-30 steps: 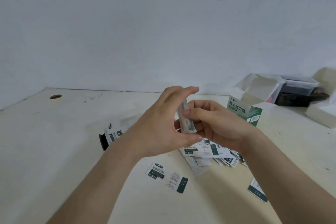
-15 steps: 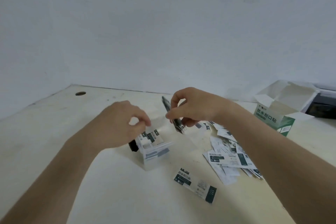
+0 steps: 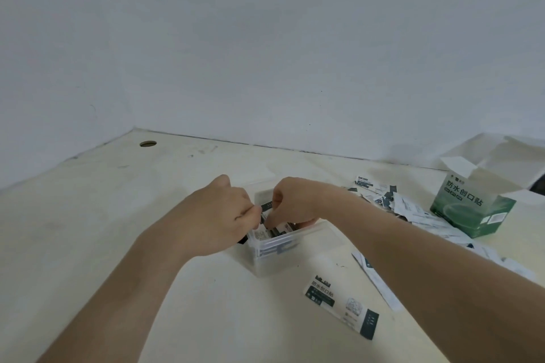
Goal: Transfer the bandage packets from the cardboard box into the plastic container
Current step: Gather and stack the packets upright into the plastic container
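Observation:
A small clear plastic container [image 3: 290, 256] stands on the table in front of me with several white-and-green bandage packets inside. My right hand [image 3: 295, 203] pinches a stack of bandage packets [image 3: 267, 206] and holds it down in the container's opening. My left hand [image 3: 219, 215] is at the container's left rim, fingers curled and touching the same packets. The open green-and-white cardboard box [image 3: 472, 209] stands at the right. A loose pile of packets [image 3: 413, 209] lies between box and container, partly hidden by my right forearm. One single packet [image 3: 342, 305] lies nearer me.
The pale table [image 3: 118, 244] meets a white wall at the back. A round cable hole [image 3: 148, 143] is at the far left corner. More stray packets [image 3: 380, 283] lie under my right forearm.
My right hand brought the stack of packets down from mid-air into the container. My left hand moved in to meet it at the rim. The view shifted left and closer.

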Demonstrator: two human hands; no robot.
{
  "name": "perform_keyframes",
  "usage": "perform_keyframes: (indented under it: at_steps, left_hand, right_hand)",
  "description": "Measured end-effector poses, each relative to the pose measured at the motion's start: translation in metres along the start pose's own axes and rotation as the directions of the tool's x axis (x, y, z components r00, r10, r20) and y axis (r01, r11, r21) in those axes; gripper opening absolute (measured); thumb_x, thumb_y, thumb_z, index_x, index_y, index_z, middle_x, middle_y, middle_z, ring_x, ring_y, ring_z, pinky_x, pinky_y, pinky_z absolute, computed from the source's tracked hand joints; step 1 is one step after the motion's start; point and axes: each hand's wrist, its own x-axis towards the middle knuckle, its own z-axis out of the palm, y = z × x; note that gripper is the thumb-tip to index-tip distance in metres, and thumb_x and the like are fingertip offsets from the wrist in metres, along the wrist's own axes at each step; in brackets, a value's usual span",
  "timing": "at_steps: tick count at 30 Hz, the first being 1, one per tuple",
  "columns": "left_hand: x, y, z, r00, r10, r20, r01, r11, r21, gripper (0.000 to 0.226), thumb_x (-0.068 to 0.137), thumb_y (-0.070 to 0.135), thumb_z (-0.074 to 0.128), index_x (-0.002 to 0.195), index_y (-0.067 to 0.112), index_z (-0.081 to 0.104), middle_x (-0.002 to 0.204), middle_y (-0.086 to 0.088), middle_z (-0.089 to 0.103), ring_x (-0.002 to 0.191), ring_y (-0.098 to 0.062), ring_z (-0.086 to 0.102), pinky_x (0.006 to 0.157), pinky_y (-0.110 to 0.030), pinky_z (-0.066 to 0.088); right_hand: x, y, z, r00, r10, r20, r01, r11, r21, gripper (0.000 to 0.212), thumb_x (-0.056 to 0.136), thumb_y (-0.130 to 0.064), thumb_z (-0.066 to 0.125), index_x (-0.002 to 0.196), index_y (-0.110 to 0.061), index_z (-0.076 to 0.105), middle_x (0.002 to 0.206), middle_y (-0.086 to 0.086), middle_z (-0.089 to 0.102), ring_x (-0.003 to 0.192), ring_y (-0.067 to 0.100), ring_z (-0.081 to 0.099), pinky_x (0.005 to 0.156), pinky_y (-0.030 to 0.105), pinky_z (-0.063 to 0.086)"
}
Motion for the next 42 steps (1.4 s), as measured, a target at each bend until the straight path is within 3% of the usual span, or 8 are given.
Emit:
perform_keyframes:
  at_steps: [6,16,20,26,31,35,38,42]
  left_hand:
    - [0.002,-0.001,0.001,1.0,0.018,-0.018,-0.018,1.0,0.001,0.046,0.096,0.039,0.027,0.082,0.027,0.069,0.092,0.017,0.061,0.092,-0.001,0.034,0.08,-0.026,0.042]
    - [0.004,-0.003,0.01,0.989,-0.041,-0.144,0.027,0.995,-0.098,0.059,0.084,0.052,0.023,0.078,0.013,0.068,0.076,0.002,0.064,0.078,-0.011,0.054,0.072,-0.039,0.048]
    - [-0.001,-0.002,0.012,0.975,-0.015,-0.22,-0.027,0.982,-0.188,0.038,0.094,0.041,0.039,0.086,0.017,0.067,0.08,0.004,0.063,0.072,-0.012,0.055,0.067,-0.035,0.047]
    - [-0.004,-0.006,0.008,0.836,0.014,-0.549,-0.167,0.959,-0.229,0.022,0.092,0.018,0.056,0.106,0.028,0.069,0.098,0.016,0.06,0.08,0.008,0.052,0.071,-0.01,0.035]
    - [-0.017,0.02,-0.004,0.671,0.082,-0.737,-0.357,0.907,-0.224,0.028,0.078,-0.001,0.055,0.092,0.015,0.073,0.09,0.007,0.063,0.066,-0.008,0.055,0.06,-0.016,0.041]
    - [-0.025,0.058,-0.009,0.77,0.269,-0.578,-0.462,0.86,-0.215,0.029,0.075,-0.001,0.055,0.085,0.017,0.075,0.082,0.011,0.068,0.071,-0.004,0.062,0.063,-0.011,0.043]
    - [-0.027,0.084,0.004,0.915,0.301,-0.268,-0.371,0.89,-0.265,0.027,0.081,0.014,0.055,0.092,0.028,0.075,0.089,0.014,0.071,0.076,-0.004,0.064,0.072,-0.015,0.048]
    - [-0.018,0.129,0.046,0.929,0.37,0.021,-0.368,0.928,-0.063,0.036,0.096,0.041,0.048,0.13,0.032,0.055,0.144,0.013,0.046,0.129,-0.006,0.041,0.104,-0.03,0.039]
  right_hand:
    - [0.0,-0.001,-0.002,1.0,0.018,0.008,-0.018,1.0,0.026,0.024,0.094,-0.014,0.051,0.11,0.0,0.063,0.106,0.015,0.069,0.083,0.028,0.07,0.081,0.039,0.058]
    - [-0.011,-0.001,-0.004,0.998,-0.021,0.065,0.023,0.999,-0.029,0.035,0.094,-0.004,0.038,0.124,-0.003,0.056,0.122,0.017,0.064,0.108,0.032,0.066,0.071,0.032,0.047]
    - [-0.014,0.003,-0.003,0.998,-0.042,0.044,0.045,0.997,-0.06,0.037,0.094,-0.002,0.037,0.126,-0.004,0.057,0.127,0.014,0.062,0.112,0.031,0.063,0.082,0.036,0.05]
    - [-0.026,0.015,-0.015,0.899,-0.206,-0.387,0.185,0.979,-0.09,0.039,0.094,-0.007,0.04,0.126,-0.022,0.057,0.13,0.001,0.059,0.116,0.019,0.055,0.097,0.032,0.045]
    - [-0.078,0.039,-0.031,0.766,-0.252,-0.592,0.3,0.954,-0.018,0.029,0.09,-0.007,0.047,0.104,-0.022,0.068,0.103,-0.009,0.07,0.081,-0.003,0.062,0.08,0.022,0.051]
    - [-0.114,0.075,-0.03,0.788,-0.18,-0.588,0.271,0.96,0.068,0.022,0.089,-0.009,0.056,0.089,-0.029,0.068,0.088,-0.013,0.071,0.085,0.005,0.066,0.08,0.02,0.052]
    - [-0.125,0.109,-0.025,0.848,-0.149,-0.508,0.186,0.982,0.023,0.015,0.088,-0.02,0.064,0.096,-0.032,0.066,0.096,-0.016,0.069,0.095,0.004,0.064,0.08,0.011,0.049]
    - [-0.126,0.153,-0.011,0.968,0.07,-0.24,-0.113,0.979,-0.169,0.05,0.087,-0.044,0.064,0.133,-0.037,0.047,0.142,-0.006,0.047,0.13,0.018,0.042,0.107,0.037,0.036]
